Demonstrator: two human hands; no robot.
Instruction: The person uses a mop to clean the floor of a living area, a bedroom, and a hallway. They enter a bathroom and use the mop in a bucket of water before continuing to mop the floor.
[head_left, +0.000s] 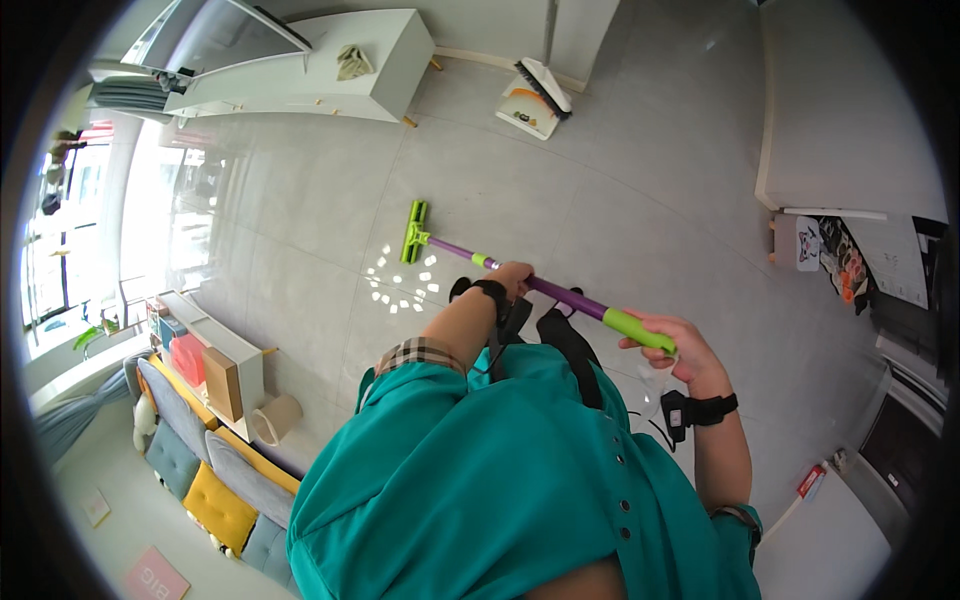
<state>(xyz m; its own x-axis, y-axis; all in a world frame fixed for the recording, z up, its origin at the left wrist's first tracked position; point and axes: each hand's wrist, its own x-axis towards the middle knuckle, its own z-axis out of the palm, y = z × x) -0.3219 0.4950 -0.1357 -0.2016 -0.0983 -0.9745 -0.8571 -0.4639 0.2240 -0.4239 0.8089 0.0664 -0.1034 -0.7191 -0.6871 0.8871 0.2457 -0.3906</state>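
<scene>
A floor mop with a green head (415, 232) and a purple and green pole (568, 296) reaches across in front of me. My left hand (514, 279) is closed around the middle of the pole. The green grip at the pole's end is held by my right hand (686, 346), from which a piece of clear plastic seems to hang. The mop head lies on the grey tiled floor (480, 180), close to a ring of small light spots. Both wrists wear black straps with small devices.
A white TV cabinet (367, 90) with a cloth (353, 62) stands at the upper left. A broom (545, 86) rests by a dustpan (526, 112) near the wall. At the lower left are a side cabinet (247, 360), a waste bin (279, 420) and a sofa (176, 457).
</scene>
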